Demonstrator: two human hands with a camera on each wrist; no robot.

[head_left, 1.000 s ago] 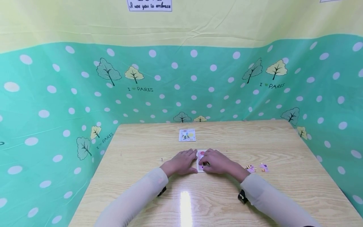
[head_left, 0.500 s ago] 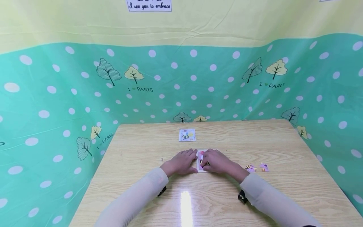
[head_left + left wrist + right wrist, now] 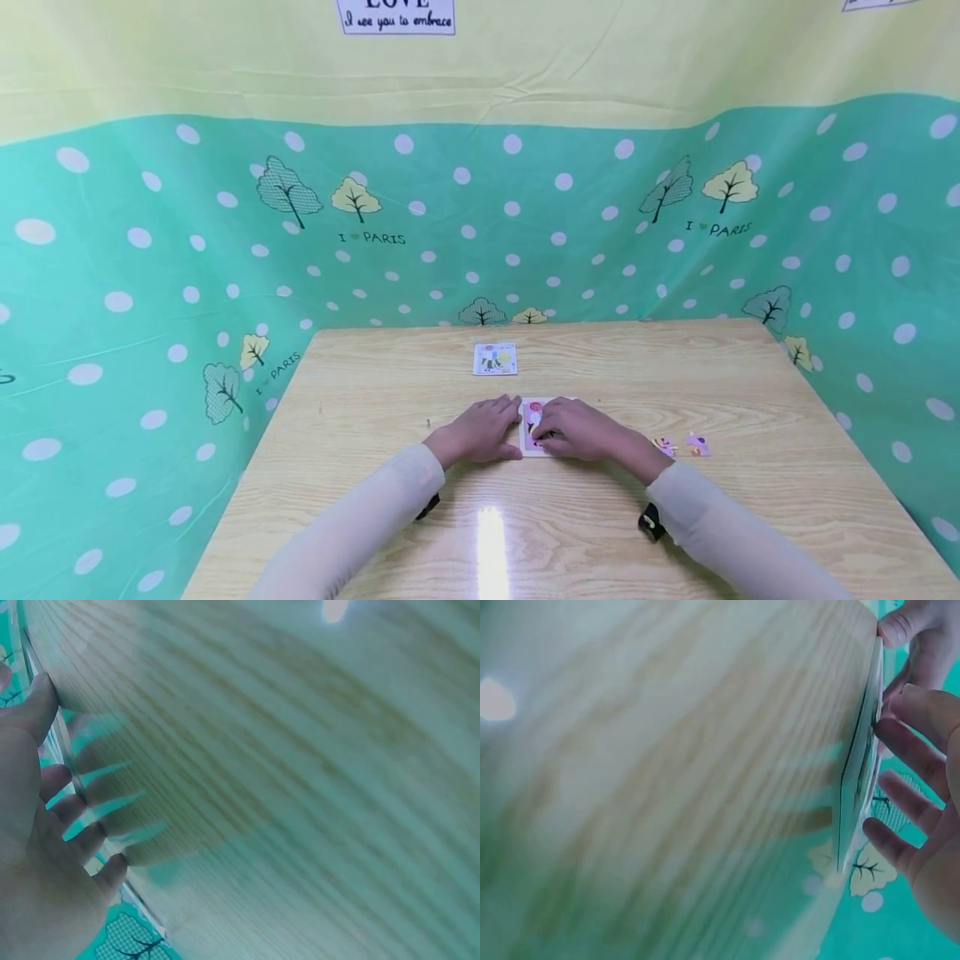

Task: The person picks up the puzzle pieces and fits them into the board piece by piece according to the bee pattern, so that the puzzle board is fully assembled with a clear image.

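Observation:
A small jigsaw board [image 3: 529, 451] with a white border and a pink-purple picture lies flat on the table. My left hand [image 3: 483, 429] rests beside it, fingertips and thumb at its left edge; in the left wrist view its fingers [image 3: 88, 838] are spread against the tabletop. Over the board's right part is my right hand [image 3: 577, 429], fingertips touching the picture and covering much of it. Seen from the right wrist, the fingers [image 3: 909, 750] reach out to the thin board [image 3: 861, 761], and no piece shows between them and the thumb.
Two loose jigsaw pieces, one with yellow and black [image 3: 663, 447] and one mostly pink [image 3: 698, 444], lie right of the right hand. Behind the board lies a square bee picture card [image 3: 495, 358]. A green dotted cloth [image 3: 510, 225] hangs around the wooden table [image 3: 375, 375].
The right hand's fingertips have shifted slightly over the board, and the right forearm has moved a little to the right. The left hand has stayed at the board's edge.

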